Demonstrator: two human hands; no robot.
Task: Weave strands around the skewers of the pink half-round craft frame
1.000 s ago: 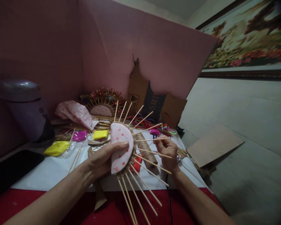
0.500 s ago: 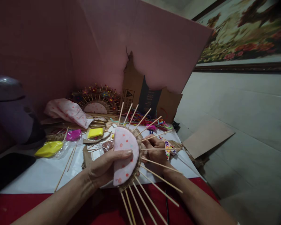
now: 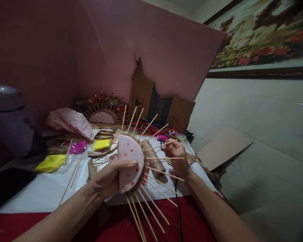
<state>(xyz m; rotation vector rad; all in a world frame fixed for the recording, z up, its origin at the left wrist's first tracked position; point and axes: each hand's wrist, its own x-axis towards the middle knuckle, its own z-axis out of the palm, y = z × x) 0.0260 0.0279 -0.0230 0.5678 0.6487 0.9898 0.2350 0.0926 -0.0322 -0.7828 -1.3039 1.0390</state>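
Note:
My left hand (image 3: 106, 177) grips a half-round craft piece (image 3: 129, 162) covered in pink dotted fabric, with a jute rim and several wooden skewers (image 3: 151, 204) fanning out from it. My thumb lies across the fabric face. To the right, my right hand (image 3: 177, 157) is closed in a pinch behind the skewers, on something I cannot make out. A spool of jute twine (image 3: 155, 161) lies on the white sheet between the two hands.
A finished fan-shaped piece (image 3: 103, 109) leans on the pink board at the back, beside pink dotted cloth (image 3: 70, 121). Yellow and magenta clay packets (image 3: 51, 162), loose skewers, coloured yarn (image 3: 151, 129), a cardboard box (image 3: 161, 109) and a purple appliance (image 3: 8, 121) surround the white sheet (image 3: 42, 190).
My right hand has come out from behind the craft piece and risen to the right of it. The twine spool shows again. My left hand keeps its hold, turning the piece slightly.

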